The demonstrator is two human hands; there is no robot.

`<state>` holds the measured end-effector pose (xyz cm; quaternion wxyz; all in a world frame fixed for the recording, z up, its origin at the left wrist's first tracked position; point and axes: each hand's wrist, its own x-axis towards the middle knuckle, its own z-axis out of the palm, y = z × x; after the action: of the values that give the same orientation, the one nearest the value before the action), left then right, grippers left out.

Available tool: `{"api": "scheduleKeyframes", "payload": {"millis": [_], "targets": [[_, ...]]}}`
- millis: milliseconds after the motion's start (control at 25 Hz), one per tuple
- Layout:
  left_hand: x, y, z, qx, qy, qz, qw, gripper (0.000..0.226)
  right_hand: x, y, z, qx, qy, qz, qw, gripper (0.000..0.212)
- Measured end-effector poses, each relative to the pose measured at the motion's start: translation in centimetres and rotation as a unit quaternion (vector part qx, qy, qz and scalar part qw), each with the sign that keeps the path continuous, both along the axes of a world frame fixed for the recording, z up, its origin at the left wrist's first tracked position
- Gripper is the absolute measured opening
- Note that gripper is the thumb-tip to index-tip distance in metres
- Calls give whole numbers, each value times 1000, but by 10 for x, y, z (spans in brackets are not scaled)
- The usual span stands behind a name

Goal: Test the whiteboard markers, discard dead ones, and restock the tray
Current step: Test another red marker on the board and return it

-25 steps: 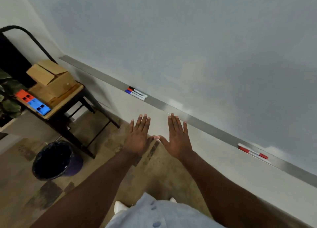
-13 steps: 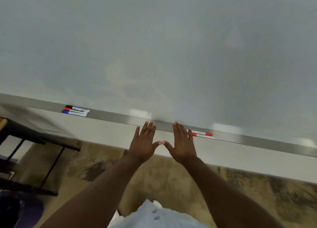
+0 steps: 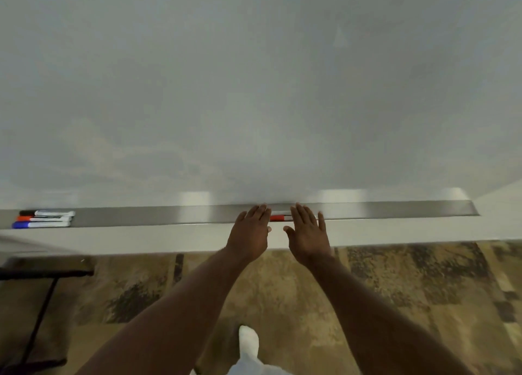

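Observation:
A large whiteboard (image 3: 254, 92) fills the upper view, with a long metal tray (image 3: 141, 215) along its bottom edge. Three markers lie together at the tray's left end: a black-capped marker (image 3: 48, 213), a red-capped marker (image 3: 43, 218) and a blue-capped marker (image 3: 41, 224). My left hand (image 3: 251, 230) and my right hand (image 3: 306, 230) are held flat with straight fingers, fingertips over the tray's front edge. Between them shows the red cap of another marker (image 3: 278, 218); my right hand hides most of it. Neither hand holds anything.
The dark edge and legs of a small table (image 3: 42, 273) show at the lower left. Patterned brown floor (image 3: 395, 290) lies below the wall. The tray ends at the right (image 3: 471, 208) near a wall corner.
The view has swung right, so the table, box and bin left the frame. Both hands moved forward over the tray and a little apart, and the right hand now covers the red marker.

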<state>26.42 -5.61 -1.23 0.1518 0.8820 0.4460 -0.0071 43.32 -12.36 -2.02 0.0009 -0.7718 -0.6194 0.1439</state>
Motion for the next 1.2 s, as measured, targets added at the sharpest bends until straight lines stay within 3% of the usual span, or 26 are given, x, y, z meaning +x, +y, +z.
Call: {"api": "scheduleKeyframes", "payload": {"millis": [280,880,1200], "targets": [[32,20,-11,5,39,8,999,59,6,3,-16,-12,35,-4,999,63],[30,30,-16,36,50,71,996,18,0,6,-28,-33,31,23,999,74],[10,27,-12,61,70,92,991,28,-11,6,-31,4,36,30,999,80]]}}
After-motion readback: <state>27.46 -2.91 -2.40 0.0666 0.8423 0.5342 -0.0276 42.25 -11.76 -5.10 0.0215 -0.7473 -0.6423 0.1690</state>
